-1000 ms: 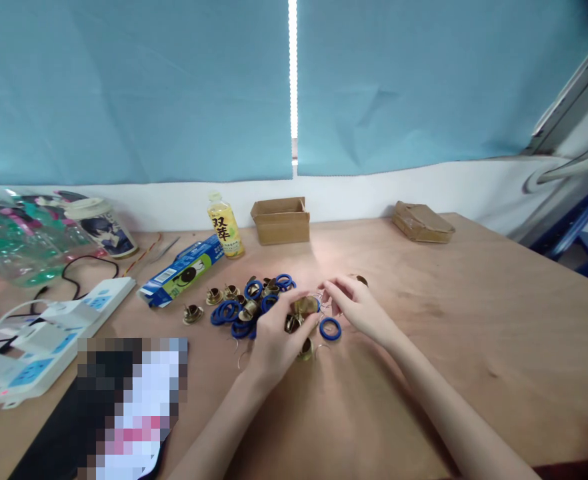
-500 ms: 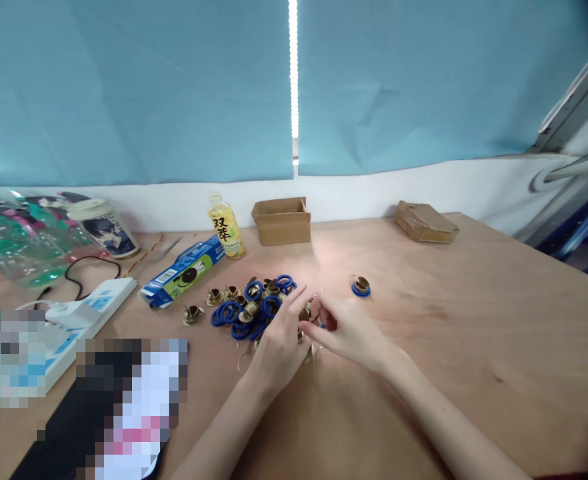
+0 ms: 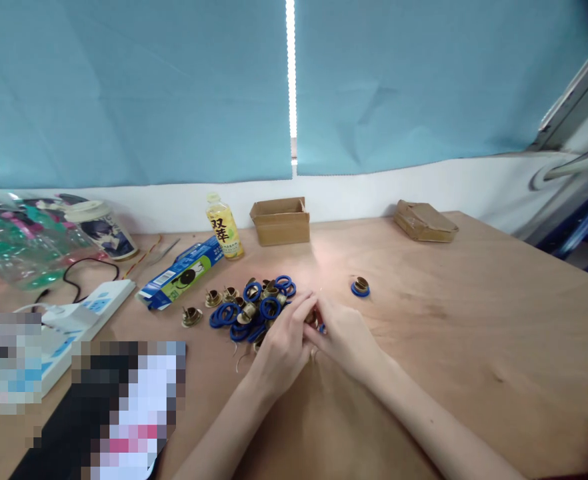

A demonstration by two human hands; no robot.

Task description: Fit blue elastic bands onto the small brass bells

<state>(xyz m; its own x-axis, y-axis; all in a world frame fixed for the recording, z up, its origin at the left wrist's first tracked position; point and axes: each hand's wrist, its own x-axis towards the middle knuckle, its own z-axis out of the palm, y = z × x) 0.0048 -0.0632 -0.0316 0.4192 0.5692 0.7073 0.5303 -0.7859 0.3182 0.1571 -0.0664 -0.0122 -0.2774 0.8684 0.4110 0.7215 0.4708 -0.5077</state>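
My left hand (image 3: 287, 340) and my right hand (image 3: 347, 337) meet at the right edge of a pile of parts, fingertips pressed together. Between them a brass-coloured fitting (image 3: 311, 319) shows a little. A bit of blue ring (image 3: 322, 328) peeks out by the right fingers; most of what they pinch is hidden. The pile beside my left hand mixes blue rings (image 3: 270, 307) and brass-coloured slotted fittings (image 3: 249, 312). Several loose fittings (image 3: 191, 316) stand left of it. One fitting with a blue ring around its base (image 3: 361, 287) stands apart, beyond my right hand.
Behind the pile are a blue carton (image 3: 181, 273), a yellow-labelled bottle (image 3: 225, 227) and an open cardboard box (image 3: 281, 223). A flattened brown packet (image 3: 425, 221) lies back right. At left are a power strip (image 3: 91, 310), a cup (image 3: 105, 230) and a pixelated dark object (image 3: 81, 400).
My right hand has moved slightly left and its fingers have closed in against my left hand. My left fingers, more extended before, now curl over the part. The pile looks unchanged.
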